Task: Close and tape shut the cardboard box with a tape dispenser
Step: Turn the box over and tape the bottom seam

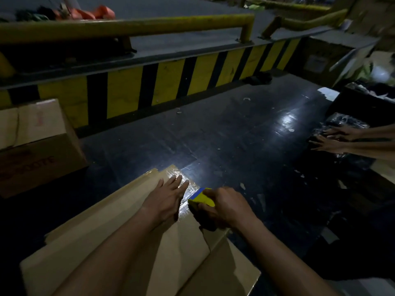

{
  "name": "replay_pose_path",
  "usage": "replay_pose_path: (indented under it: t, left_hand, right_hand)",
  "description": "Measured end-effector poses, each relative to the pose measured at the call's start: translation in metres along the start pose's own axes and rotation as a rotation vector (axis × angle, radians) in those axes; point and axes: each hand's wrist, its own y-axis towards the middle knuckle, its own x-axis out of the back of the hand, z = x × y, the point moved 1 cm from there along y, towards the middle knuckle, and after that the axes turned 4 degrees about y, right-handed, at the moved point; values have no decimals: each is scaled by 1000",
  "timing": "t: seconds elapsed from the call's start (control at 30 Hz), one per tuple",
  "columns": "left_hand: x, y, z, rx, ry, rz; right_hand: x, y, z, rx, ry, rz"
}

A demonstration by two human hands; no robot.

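A tan cardboard box (111,212) lies low in front of me on the dark floor, its flaps folded down. Shiny clear tape (184,207) runs along the far end of the seam. My left hand (165,199) lies flat on the flap, fingers spread, pressing beside the tape. My right hand (224,207) grips a yellow and blue tape dispenser (202,197), which rests on the box at the tape's edge. A loose flap (226,270) sticks out at the lower right.
Another cardboard box (38,146) stands at the left. A yellow and black striped barrier (166,82) with a yellow rail (128,26) crosses behind. At the right, another person's two hands (335,138) press on a black wrapped bundle. Bits of tape litter the dark floor (235,135).
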Motion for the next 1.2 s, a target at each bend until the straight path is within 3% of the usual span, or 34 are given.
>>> replay_pose_path:
  t: [0.17, 0.37, 0.53, 0.67, 0.9, 1.03, 1.2]
  left_hand:
    - [8, 5, -1, -1, -45, 60]
    - [7, 7, -10, 43, 17, 120]
    - [-2, -7, -47, -65, 41, -9]
    - [-25, -10, -46, -46, 0, -45]
    - [-17, -11, -49, -52, -10, 34]
    - [-1, -9, -68, -35, 106, 41]
    - [-14, -24, -92, -120, -19, -1]
  right_hand:
    - [15, -9, -8, -17, 15, 111]
    - [8, -42, -30, -43, 11, 66]
    - [3, -40, -27, -86, 16, 1]
    - [4, -43, -33, -37, 0, 22]
    - [14, -71, -54, -6, -59, 35]
    - [2, -81, -48, -70, -30, -3]
    - [0, -88, -52, -90, 11, -37]
